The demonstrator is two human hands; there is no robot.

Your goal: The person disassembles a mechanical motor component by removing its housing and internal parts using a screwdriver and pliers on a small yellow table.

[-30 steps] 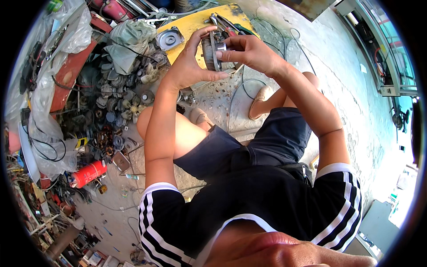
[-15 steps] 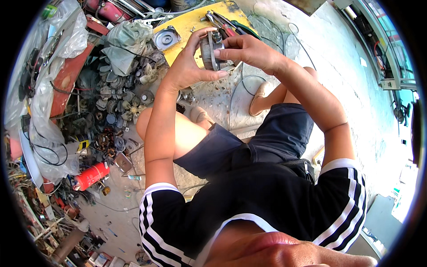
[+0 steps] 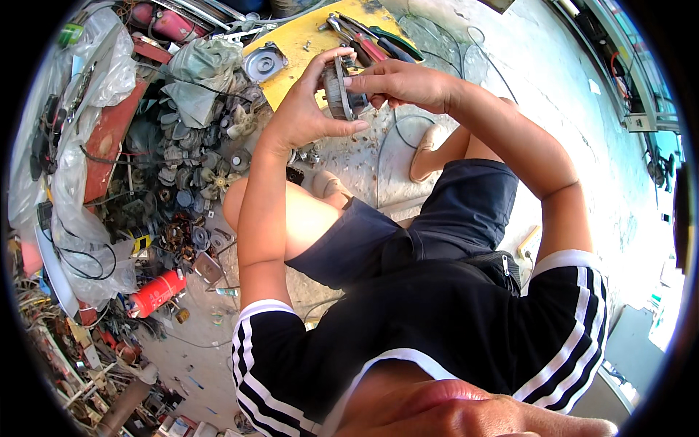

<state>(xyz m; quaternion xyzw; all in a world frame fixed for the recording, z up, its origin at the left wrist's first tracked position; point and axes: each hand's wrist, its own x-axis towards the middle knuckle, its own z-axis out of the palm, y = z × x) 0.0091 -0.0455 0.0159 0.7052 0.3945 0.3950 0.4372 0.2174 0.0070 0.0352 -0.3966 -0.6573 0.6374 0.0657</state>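
Shifted since the earlier frame: right hand (image 3: 413, 85), its forefinger now farther across the round metal part (image 3: 335, 93), which is held up at the worktop's (image 3: 297, 35) near edge. Left hand (image 3: 298, 113): wide-curved, fingers and thumb gripping the part's rim; right: half-curled against it, grip uncertain. Apparently done: metal cover (image 3: 265, 63) set apart, worktop's left side; outstanding: the held part, remaining work not discernible.

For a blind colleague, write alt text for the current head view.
A person's left hand holds a round grey metal part, with the right hand at its right side. Beyond, tools lie on a yellow board; at left are heaped machine parts and a red cylinder.
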